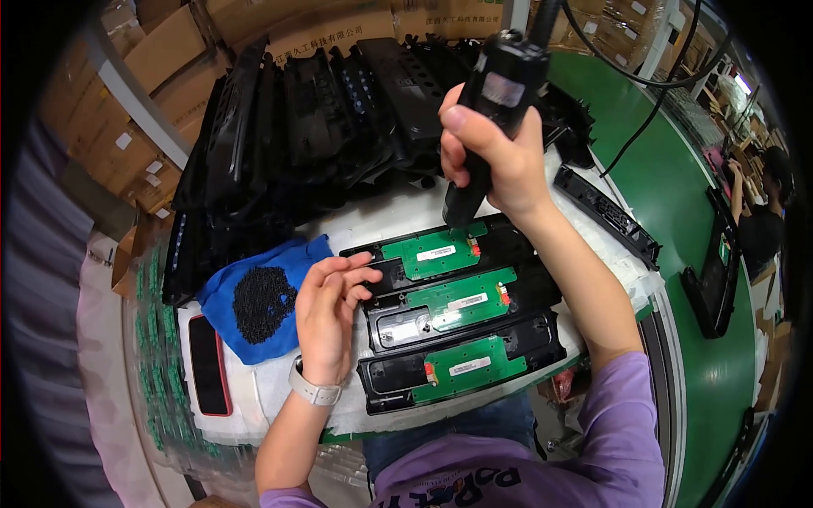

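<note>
My right hand [500, 152] is wrapped round a black electric screwdriver [501, 93], held nearly upright. Its lower end points down at the far edge of a green circuit board [430, 253], which lies in the farthest of three long black plastic housings. At that housing's left end is my left hand [326, 309], fingers loosely bent and apart, the tips touching or close to the plastic. The middle housing [391, 328] and the nearest housing [533, 343] lie parallel to it, each with a green board, a white label and a small red-and-white part.
Many small black screws [264, 303] lie on a blue cloth [222, 288] at left, beside a phone [210, 366]. Black plastic parts [322, 110] are piled behind. A slim black part [605, 216] lies right, near a green conveyor [622, 110]. Cables hang above; another person [766, 212] is far right.
</note>
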Demonstrator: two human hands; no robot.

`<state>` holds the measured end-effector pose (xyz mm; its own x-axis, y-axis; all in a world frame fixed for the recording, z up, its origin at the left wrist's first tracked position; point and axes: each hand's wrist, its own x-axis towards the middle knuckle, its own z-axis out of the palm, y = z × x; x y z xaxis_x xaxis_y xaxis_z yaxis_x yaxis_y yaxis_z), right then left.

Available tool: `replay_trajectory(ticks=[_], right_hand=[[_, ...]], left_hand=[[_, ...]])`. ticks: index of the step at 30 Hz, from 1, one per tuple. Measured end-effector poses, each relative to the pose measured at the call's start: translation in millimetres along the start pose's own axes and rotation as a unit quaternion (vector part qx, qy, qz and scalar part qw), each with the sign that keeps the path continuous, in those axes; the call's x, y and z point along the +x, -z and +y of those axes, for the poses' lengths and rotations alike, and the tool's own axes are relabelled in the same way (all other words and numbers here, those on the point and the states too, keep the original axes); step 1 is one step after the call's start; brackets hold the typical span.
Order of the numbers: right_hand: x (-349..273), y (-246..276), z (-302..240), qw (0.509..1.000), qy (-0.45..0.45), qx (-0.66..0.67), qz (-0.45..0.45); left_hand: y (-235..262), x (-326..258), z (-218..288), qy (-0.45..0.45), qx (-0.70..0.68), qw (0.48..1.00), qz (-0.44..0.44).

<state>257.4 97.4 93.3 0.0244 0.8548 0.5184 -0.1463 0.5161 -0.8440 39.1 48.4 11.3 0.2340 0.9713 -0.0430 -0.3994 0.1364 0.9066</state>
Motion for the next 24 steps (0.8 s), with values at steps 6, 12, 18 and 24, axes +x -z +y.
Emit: replay_trajectory(ticks=[6,12,18,24], right_hand=[[6,7,14,1.000,0.003,0.001,0.010],[7,4,17,1.000,0.007,-0.006,0.010],[13,7,22,1.000,-0.013,-0.015,0.003],[11,-1,19,1.000,-0.013,-0.008,-0.010]], left_hand=[[-3,-5,5,-0.041,-0.029,0.999,0.020],[-1,-1,3,0.028,0.001,0.999,0.017],[-8,-4,6,0.112,0.055,0.991,-0.037],[-1,-4,5,0.124,-0.036,0.988,-0.080]])
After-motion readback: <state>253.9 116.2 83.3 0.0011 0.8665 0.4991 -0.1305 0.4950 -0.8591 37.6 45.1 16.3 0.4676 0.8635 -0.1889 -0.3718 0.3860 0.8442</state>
